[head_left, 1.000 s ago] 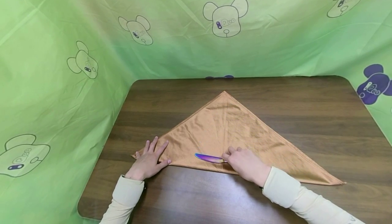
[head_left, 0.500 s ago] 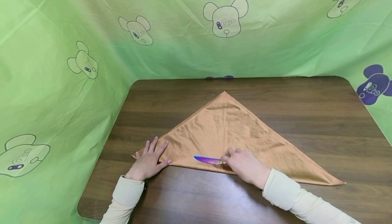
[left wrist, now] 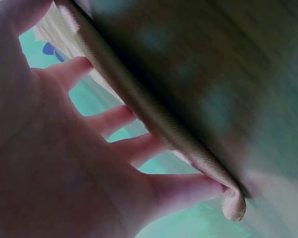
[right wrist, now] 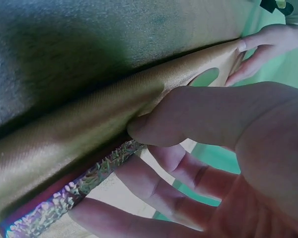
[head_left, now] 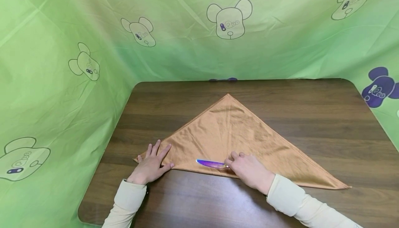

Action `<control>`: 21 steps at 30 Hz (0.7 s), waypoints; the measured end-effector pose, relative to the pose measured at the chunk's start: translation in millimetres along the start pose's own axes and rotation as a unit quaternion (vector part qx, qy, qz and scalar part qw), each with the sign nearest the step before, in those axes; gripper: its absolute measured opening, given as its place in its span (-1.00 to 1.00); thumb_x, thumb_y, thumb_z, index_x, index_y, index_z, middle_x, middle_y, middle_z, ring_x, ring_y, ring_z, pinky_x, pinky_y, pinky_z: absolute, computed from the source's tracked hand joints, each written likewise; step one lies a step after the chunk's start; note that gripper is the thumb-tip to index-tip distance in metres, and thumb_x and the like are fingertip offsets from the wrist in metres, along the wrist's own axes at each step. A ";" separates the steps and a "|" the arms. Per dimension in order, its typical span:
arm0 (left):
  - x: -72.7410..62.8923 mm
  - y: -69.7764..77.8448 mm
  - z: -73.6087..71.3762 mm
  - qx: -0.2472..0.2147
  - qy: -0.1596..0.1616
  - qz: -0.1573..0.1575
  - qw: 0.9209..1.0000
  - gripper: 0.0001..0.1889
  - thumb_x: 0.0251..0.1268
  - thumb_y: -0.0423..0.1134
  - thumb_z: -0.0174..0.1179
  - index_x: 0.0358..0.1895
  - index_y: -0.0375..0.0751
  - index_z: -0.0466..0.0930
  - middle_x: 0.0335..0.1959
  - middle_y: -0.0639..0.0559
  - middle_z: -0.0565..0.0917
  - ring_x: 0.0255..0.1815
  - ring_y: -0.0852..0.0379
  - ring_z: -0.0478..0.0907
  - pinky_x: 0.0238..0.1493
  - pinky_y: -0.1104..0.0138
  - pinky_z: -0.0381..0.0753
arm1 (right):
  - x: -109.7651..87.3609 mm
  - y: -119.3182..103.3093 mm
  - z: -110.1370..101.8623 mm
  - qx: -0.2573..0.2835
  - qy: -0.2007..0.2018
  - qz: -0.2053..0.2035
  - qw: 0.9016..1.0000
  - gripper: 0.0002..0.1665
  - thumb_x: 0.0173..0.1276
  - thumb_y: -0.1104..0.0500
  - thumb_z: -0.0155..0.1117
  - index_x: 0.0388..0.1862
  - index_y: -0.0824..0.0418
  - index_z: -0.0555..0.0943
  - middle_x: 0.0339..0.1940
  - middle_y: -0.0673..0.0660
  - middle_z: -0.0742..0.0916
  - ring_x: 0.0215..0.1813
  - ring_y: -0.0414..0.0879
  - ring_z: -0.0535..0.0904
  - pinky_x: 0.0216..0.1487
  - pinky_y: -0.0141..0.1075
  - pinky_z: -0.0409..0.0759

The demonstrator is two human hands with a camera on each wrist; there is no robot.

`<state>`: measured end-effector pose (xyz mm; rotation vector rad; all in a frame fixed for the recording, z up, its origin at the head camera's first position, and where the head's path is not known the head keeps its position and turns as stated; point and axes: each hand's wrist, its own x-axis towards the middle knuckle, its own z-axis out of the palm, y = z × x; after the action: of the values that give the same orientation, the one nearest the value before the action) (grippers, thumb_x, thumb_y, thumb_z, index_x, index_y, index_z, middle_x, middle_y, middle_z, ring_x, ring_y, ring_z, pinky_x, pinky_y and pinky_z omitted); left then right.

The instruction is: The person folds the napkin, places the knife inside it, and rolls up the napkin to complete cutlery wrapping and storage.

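Note:
A shiny copper-brown cloth [head_left: 212, 131], folded into a triangle, lies flat with its long edge toward the person. On it, near the middle of that edge, lies a table knife [head_left: 210, 164] with an iridescent purple-blue blade pointing left. My right hand [head_left: 249, 169] pinches the knife's handle between thumb and fingers; in the right wrist view the textured handle [right wrist: 74, 193] shows along the fingers. With fingers spread, my left hand [head_left: 151, 165] rests on the cloth's left corner. The left wrist view shows its fingertips [left wrist: 124, 113] touching the cloth's folded edge [left wrist: 154, 119].
The dark wooden table [head_left: 296, 106] has rounded corners and extends around the cloth on all sides. Behind and to the left hangs a green curtain [head_left: 180, 58] printed with bear heads, close against the table's edges.
The knife and my right hand have shifted slightly to the left, and the blade has turned a little. My left hand and the cloth have stayed in place.

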<state>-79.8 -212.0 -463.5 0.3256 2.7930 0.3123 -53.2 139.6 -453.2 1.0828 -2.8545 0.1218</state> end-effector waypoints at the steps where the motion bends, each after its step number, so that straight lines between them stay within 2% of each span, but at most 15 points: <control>1: -0.2 0.1 0.0 -0.001 0.000 0.000 1.000 -0.26 0.32 0.26 0.03 0.50 0.10 0.15 0.55 -0.29 -0.02 0.49 -0.50 -0.07 0.06 -0.58 0.06 | -0.1 -0.1 -0.1 0.000 0.001 0.001 1.000 -0.81 0.12 0.27 0.37 -0.33 0.05 0.57 -0.45 0.01 0.53 -0.52 -0.10 0.43 -0.65 -0.28 0.43; 11: -0.4 -0.4 0.2 0.001 0.000 0.002 1.000 -0.27 0.33 0.27 0.00 0.50 0.10 0.14 0.55 -0.29 -0.03 0.49 -0.51 -0.07 0.06 -0.57 0.09 | -1.1 -1.3 -0.1 0.010 -0.003 0.010 1.000 -0.86 0.17 0.22 0.36 -0.31 0.04 0.57 -0.44 0.01 0.55 -0.48 -0.08 0.45 -0.60 -0.27 0.46; 17: -0.2 -1.3 1.5 0.001 0.003 0.003 1.000 -0.26 0.33 0.28 0.00 0.50 0.09 0.14 0.55 -0.29 -0.02 0.48 -0.52 -0.06 0.06 -0.57 0.09 | -4.2 2.1 0.9 0.025 -0.004 0.007 1.000 -0.72 0.07 0.30 0.37 -0.24 0.05 0.58 -0.41 0.01 0.56 -0.44 -0.08 0.46 -0.56 -0.28 0.46; 21: -0.2 -1.2 1.7 0.001 0.004 0.003 1.000 -0.26 0.33 0.28 0.01 0.50 0.09 0.14 0.55 -0.29 -0.02 0.48 -0.52 -0.06 0.05 -0.57 0.09 | -7.8 9.3 0.9 0.044 -0.010 0.030 0.999 -0.71 0.07 0.23 0.36 -0.18 0.06 0.60 -0.39 0.00 0.56 -0.41 -0.08 0.48 -0.54 -0.26 0.48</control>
<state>-79.3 -212.9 -465.3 0.3348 2.8014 0.3143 -53.6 151.6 -455.4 1.0206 -2.9256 0.2454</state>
